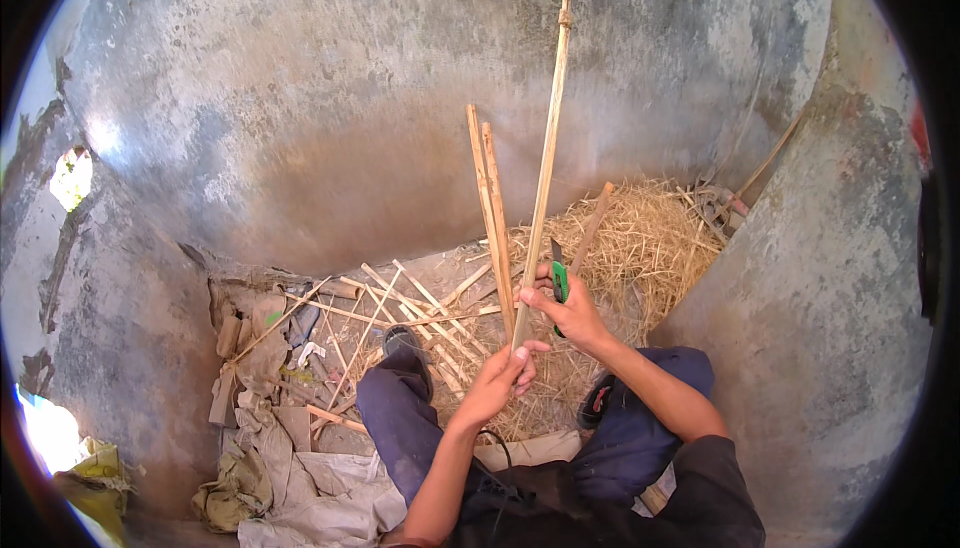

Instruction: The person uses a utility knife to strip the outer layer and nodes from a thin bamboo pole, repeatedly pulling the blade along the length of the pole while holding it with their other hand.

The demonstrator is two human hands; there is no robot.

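Probably light and springy, the pale strip (pixel 547 163) is running from frame centre to top edge; my left hand (pixel 496 382) is gripping it low, my right hand (pixel 574 314) above, holding a green knife (pixel 559 284).

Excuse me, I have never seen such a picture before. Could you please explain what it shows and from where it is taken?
There is no machine here: these are a person's own two bare hands. A wide camera worn on the head looks down, so the picture's left is the person's left. The left hand holds the lower part of a long pale strip, perhaps bamboo. The right hand grips a green-handled cutter, and its thumb rests against the strip, higher up. On the ground lie scattered pale sticks, a heap of straw toward the right, and crumpled cloth at lower left.
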